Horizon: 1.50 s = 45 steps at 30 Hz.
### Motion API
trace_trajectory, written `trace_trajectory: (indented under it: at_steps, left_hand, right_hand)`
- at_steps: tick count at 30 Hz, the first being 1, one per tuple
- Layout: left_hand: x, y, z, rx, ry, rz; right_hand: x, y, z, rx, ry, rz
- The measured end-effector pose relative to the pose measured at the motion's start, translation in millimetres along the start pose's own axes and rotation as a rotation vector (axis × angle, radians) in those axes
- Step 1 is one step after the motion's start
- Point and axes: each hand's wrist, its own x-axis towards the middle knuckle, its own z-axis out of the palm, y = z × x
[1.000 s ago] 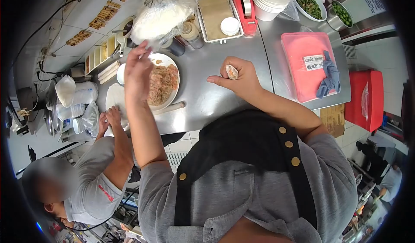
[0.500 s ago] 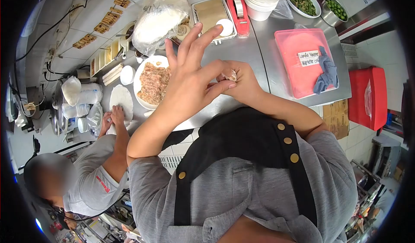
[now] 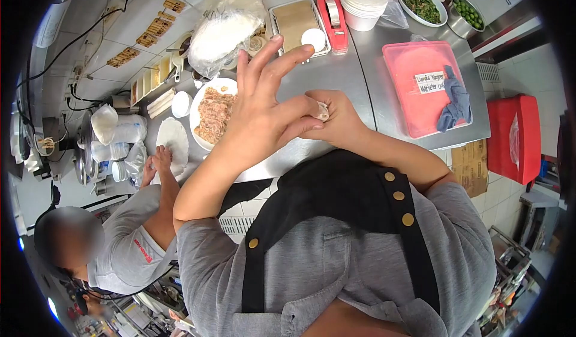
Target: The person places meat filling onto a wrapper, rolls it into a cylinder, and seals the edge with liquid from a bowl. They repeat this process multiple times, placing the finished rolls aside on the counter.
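Note:
A small pale dumpling [image 3: 323, 110], mostly hidden by fingers, is held between my two hands above the steel table. My left hand [image 3: 270, 109] pinches it with thumb and forefinger, the other fingers raised and spread. Curled around its far side is my right hand [image 3: 339, 118]. Behind my left wrist stands a white bowl of raw minced meat [image 3: 214, 114], partly covered by that hand. Farther back lies a white tray [image 3: 294, 22] lined with brown paper, with a round white item [image 3: 313, 39] on it.
A co-worker's hands [image 3: 157, 162] press on a flat white wrapper sheet [image 3: 172, 138] at the left. On the right sits a pink-lidded box [image 3: 414, 67] with a blue cloth [image 3: 454, 103]. A red tape dispenser [image 3: 333, 22] and stacked white tubs [image 3: 364, 1] stand behind.
My fingers have shifted slightly around the dumpling, and the right hand's grip has turned a little. The whole view has moved slightly; the co-worker's hands stay on the sheet.

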Motion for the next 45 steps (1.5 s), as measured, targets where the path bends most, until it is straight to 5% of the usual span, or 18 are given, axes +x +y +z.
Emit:
trace_trajectory:
  at_steps: [12,14,21,26,28,41,44,45]
  left_hand:
    - [-5,-1,6,-0.026,-0.01,0.06]
    - [-5,-3,8,-0.003,0.019,0.083]
    - [5,4,15,-0.145,0.096,-0.043]
    - [-4,-4,28,-0.588,0.345,-0.128]
    - [-10,-2,25,-0.138,0.322,-0.054]
    - [-15,0,33,0.079,0.248,0.099]
    - [-9,2,23,-0.071,0.108,0.012]
    - [-11,-6,31,-0.494,0.183,-0.162]
  right_hand:
    - [0,-15,-6,-0.181,-0.061,-0.018]
    - [0,-19,-1,-0.085,0.059,-0.078]
    - [-7,-6,0,-0.184,0.055,-0.059]
    - [-8,-7,3,0.374,0.06,-0.01]
    - [-7,-7,0,0.236,0.102,-0.066]
    - [-7,-16,-2,-0.029,0.079,0.054]
    - [-7,-2,-6,-0.087,-0.003,-0.12]
    - [-7,-6,-7,-0.086,-0.002,-0.121]
